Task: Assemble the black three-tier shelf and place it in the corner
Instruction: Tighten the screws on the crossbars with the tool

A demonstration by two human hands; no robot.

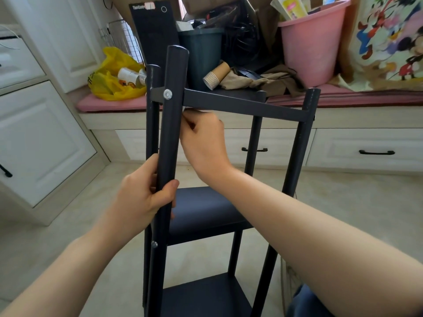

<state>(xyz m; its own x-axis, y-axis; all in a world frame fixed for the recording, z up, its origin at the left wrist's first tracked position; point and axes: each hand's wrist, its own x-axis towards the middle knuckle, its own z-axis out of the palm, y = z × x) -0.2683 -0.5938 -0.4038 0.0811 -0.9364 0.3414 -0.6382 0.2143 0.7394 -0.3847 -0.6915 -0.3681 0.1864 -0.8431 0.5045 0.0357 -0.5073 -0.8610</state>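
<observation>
Centre frame: three black shelf boards [229, 93] [206, 209] [206, 298], four upright posts [170, 133] [152, 124] [255, 145] [299, 145], two silver screws [167, 94] [154, 244], two hands [142, 195] [203, 138]. One yellow bag [114, 74] lies at ten o'clock, one dark bin [201, 56] at twelve, one pink bucket [313, 46] at one.

Bare left grip [142, 197], bare right grip [206, 145], and forearms [320, 216] bare right down to the frame edge. Dark blue cloth [305, 304] peeks in bottom right, likely clothing.

Our left grip [146, 197] held the shelf [206, 209] by its front post [170, 133]; above that grip, our right grip [203, 136] curled beneath the top tier [240, 104].
</observation>
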